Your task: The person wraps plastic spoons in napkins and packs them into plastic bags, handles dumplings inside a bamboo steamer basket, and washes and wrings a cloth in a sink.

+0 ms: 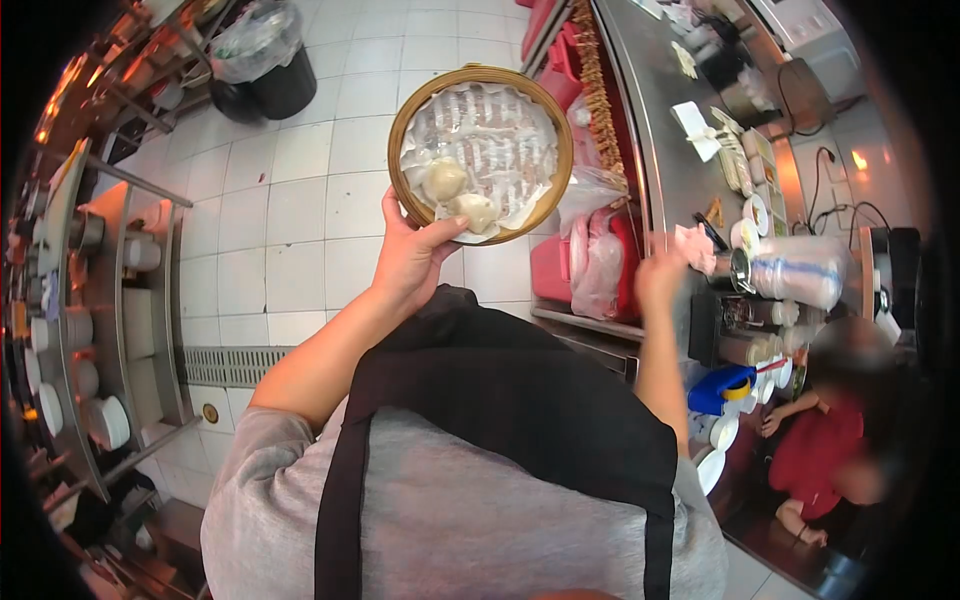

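My left hand (pixel 412 248) grips the near rim of a round bamboo steamer (pixel 398 140), with the thumb over the edge and the fingers underneath. White perforated paper (pixel 490 140) lines the steamer. Two pale dumplings or buns, one whitish bun (pixel 444 180) and a second bun (pixel 474 212), sit at its near left side, the second touching my thumb. My right hand (pixel 662 278) is over the edge of the steel counter, smeared by motion. Close to its fingers is a crumpled pink cloth or paper (pixel 695 248); I cannot tell whether it is held.
The steel counter (pixel 650 110) on the right carries containers, small bowls and a blue box (pixel 718 390). Red crates (pixel 560 270) stand beneath it. A person in red (pixel 820 450) is at the lower right. Steel shelves (pixel 105 300) line the left, and a black bin (pixel 285 85) stands beyond.
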`<action>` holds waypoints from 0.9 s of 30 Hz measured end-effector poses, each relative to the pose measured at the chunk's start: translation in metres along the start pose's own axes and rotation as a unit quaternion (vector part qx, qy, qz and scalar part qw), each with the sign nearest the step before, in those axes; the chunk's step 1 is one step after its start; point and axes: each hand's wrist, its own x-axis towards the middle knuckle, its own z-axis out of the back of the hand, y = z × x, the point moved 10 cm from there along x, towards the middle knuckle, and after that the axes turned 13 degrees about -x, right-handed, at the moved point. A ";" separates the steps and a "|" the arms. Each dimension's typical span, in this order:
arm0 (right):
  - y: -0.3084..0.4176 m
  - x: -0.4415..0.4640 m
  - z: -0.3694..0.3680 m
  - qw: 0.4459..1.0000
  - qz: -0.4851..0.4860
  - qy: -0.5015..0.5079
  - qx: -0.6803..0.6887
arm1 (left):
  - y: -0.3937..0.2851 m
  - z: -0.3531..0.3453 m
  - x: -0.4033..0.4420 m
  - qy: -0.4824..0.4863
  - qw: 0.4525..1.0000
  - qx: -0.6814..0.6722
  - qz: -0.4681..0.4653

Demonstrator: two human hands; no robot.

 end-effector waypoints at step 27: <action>-0.007 -0.199 0.230 0.925 -0.226 -0.300 0.053 | 0.004 0.004 -0.043 0.092 0.960 0.178 0.197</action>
